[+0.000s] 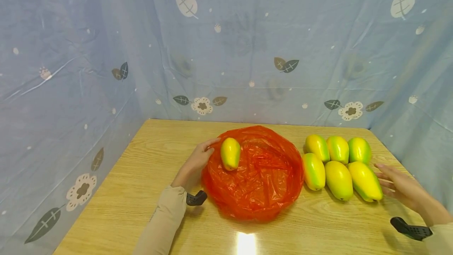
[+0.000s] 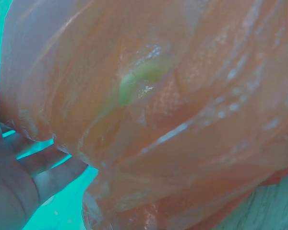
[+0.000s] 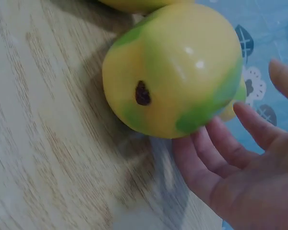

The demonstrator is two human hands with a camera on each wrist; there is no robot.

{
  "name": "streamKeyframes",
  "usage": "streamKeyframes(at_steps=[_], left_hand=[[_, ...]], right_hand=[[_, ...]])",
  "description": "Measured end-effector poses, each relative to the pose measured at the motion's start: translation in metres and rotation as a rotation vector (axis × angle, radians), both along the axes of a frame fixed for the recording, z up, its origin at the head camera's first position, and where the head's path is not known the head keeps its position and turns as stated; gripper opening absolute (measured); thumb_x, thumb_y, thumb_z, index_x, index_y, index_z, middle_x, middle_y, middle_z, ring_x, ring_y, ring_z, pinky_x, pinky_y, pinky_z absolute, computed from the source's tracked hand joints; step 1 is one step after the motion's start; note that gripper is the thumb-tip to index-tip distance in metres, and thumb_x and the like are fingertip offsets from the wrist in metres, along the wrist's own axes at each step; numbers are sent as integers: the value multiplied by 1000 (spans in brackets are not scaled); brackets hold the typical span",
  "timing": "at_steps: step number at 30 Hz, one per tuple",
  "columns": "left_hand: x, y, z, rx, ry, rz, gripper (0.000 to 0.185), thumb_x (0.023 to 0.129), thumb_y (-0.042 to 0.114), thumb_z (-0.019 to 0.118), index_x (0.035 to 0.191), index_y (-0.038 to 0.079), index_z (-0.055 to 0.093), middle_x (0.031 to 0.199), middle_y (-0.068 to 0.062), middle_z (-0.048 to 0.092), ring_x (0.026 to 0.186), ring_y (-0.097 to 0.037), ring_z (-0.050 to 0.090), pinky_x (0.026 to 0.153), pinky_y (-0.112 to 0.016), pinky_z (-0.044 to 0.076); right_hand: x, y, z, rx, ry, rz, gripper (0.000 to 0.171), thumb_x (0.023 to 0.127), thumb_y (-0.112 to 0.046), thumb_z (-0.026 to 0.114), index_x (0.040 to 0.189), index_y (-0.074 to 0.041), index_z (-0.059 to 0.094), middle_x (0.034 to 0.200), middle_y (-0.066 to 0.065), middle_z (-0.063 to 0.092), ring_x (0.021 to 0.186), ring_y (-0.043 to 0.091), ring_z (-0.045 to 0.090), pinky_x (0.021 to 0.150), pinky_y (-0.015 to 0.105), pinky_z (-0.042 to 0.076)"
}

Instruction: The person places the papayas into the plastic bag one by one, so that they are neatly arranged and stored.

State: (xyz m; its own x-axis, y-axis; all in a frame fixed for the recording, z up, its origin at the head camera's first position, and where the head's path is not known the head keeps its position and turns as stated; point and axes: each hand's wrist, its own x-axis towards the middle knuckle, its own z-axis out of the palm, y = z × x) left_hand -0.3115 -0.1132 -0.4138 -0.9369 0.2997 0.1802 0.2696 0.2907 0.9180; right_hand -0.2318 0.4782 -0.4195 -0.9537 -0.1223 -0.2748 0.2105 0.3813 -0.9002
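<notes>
The wooden tabletop [image 1: 141,192] carried a rumpled orange plastic bag [image 1: 262,180] between the two hands, with six mangoes [image 1: 337,166] clustered just left of the right hand. The left hand [image 1: 196,162] gripped the bag's near edge, just beside a single mango [image 1: 230,153] lying on the plastic. The right hand [image 1: 401,186] lay open with straight fingers [image 3: 216,158], close beside the nearest mango [image 3: 175,69].

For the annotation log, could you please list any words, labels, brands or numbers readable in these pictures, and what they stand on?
There are none. The mangoes, the red plastic bag, the wooden table and the blue curtain carry no writing; the curtain shows only printed leaves and flowers.
</notes>
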Motion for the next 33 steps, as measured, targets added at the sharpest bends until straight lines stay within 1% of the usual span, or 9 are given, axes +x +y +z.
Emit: streamKeyframes(at_steps=[1,2,4,5,7,12,23,30,33], left_hand=[[0,0,0,4,0,-3,41,97,-4,39,137,-1,48,143,-20,42,135,-33,32,109,-45,28],[0,0,0,9,-7,-4,41,97,-4,39,137,-1,48,143,-19,41,135,-32,32,109,-45,28],[0,0,0,10,-10,-4,41,97,-4,39,137,-1,48,144,-19,41,135,-32,32,109,-45,28],[0,0,0,7,-4,-5,41,97,-4,39,137,-2,48,144,-20,41,135,-33,32,109,-45,28],[0,0,0,5,-8,0,41,97,-4,39,137,-1,48,144,-19,41,135,-32,32,109,-45,28],[0,0,1,11,-21,1,41,98,-3,39,138,0,48,144,-18,41,135,-31,32,109,-44,27],[-1,-1,0,-6,2,-6,41,98,-3,38,138,-1,48,143,-19,42,135,-32,32,110,-46,26],[0,1,2,-6,10,-5,41,97,-4,38,138,-2,47,143,-19,42,135,-32,31,110,-45,26],[1,1,3,-10,11,-4,41,97,-4,38,138,-2,47,143,-20,41,135,-33,31,110,-45,26]], right_hand=[[-1,-2,1,20,-15,20,71,104,-43,19,147,8,-7,138,46,11,120,38,44,82,33,50],[-1,-4,2,32,-30,41,76,103,-43,17,142,14,-16,140,46,-7,126,50,31,86,38,48],[-2,-8,3,40,-56,68,77,104,-43,17,139,14,-21,141,45,-16,126,64,1,92,50,43],[-1,-10,3,48,-62,82,77,104,-42,19,139,15,-21,141,44,-17,125,65,-1,93,55,41],[0,-13,3,73,-65,95,77,104,-40,22,140,14,-20,142,43,-14,126,65,2,93,60,39],[1,-16,3,119,-98,104,81,103,-40,31,141,10,-20,141,43,-4,127,62,13,91,57,43],[0,-15,2,115,-136,87,84,103,-43,31,141,8,-24,141,45,-9,128,63,6,92,56,44],[1,-12,4,86,-117,90,82,103,-41,26,137,11,-27,139,47,-8,126,63,14,91,55,45],[3,-10,7,71,-96,93,81,104,-40,24,136,11,-30,139,47,-12,126,63,12,90,53,46]])
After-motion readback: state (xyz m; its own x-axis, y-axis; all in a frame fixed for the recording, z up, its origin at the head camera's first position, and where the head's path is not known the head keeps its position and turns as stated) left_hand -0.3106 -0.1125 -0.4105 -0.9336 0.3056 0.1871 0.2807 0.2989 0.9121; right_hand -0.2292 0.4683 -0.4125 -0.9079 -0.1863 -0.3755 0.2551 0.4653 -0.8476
